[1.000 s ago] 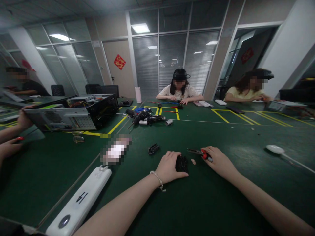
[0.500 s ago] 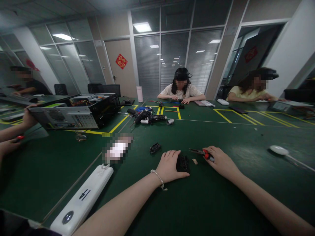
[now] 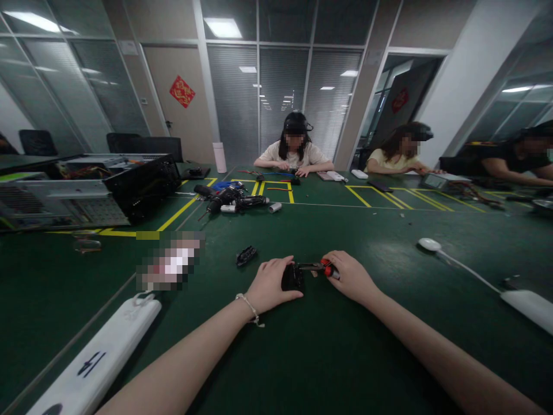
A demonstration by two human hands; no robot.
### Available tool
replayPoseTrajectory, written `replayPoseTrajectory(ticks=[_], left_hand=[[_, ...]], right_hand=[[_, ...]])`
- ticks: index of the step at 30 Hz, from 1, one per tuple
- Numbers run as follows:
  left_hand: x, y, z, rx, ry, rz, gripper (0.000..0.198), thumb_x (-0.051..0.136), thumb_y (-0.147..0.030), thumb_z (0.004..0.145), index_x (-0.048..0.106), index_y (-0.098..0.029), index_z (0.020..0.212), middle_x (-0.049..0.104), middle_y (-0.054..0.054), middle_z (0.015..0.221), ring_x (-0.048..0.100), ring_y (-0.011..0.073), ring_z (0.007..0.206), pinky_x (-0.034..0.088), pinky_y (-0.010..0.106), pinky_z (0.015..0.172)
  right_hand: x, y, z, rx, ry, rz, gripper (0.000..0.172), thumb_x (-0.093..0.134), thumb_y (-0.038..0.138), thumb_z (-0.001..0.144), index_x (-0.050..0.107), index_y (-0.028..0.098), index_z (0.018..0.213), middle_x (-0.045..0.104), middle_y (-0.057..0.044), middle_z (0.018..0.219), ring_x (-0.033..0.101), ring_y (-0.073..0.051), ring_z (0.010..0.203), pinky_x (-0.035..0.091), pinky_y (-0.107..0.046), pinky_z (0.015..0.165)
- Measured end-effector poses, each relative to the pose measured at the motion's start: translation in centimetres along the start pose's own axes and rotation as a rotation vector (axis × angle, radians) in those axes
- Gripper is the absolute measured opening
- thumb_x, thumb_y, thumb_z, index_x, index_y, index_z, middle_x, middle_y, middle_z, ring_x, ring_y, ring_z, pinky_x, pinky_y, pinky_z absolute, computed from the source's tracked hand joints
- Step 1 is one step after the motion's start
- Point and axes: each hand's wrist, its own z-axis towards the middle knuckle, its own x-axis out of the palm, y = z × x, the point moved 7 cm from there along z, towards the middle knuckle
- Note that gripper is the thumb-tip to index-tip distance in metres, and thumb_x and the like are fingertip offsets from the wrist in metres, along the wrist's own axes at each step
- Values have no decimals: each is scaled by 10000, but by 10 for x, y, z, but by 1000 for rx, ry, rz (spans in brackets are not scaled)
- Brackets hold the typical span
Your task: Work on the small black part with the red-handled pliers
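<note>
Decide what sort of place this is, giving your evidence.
Probably an office used as an electronics workshop: an open computer case, red-handled pliers in the right hand, and glass partitions with blinds.

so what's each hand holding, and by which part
The right hand holds red-handled pliers by the handles; the left hand holds a black part around its left side.

Head-worn view, facing forward and down
</note>
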Motion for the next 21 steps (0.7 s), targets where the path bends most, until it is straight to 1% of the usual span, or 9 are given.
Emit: replayPoseTrajectory(ticks=[2,6,11,15,21], left_hand=[[0,-1,0,1,1,-1,757,646,-504,612,329,-221,1238,462,69,1224,375,272,1146,258,409,938],[-1,-2,1,-1,2,-8,760,659,-487,603,333,-225,1237,479,65,1209,381,275,1139,265,410,932],[-2,-2,1,22,0,-9,716,636,-518,616,366,-230,1213,480,59,1208,389,272,1127,273,411,927],[-2,-3,1,46,-6,-4,656,629,-524,623,406,-243,1172,491,44,1191,403,263,1113,286,407,915],[-1,-3,1,58,-24,8,648,631,-517,626,405,-242,1168,495,43,1186,405,264,1106,284,407,916]], right_hand=[[1,5,1,-19,4,-13,295,489,213,692,515,176,984,551,-76,977,496,-208,907,399,-369,805],[2,10,2,-40,6,-59,389,508,229,687,489,174,1071,550,-79,991,484,-219,925,383,-387,813],[1,13,2,-34,21,-91,309,520,229,679,533,168,982,552,-76,963,479,-215,895,391,-367,785],[0,16,3,-36,25,-115,301,527,242,677,538,165,969,553,-78,946,480,-214,869,394,-362,767],[0,20,5,-42,10,-150,271,526,262,688,544,170,942,562,-77,914,483,-212,838,393,-346,723]])
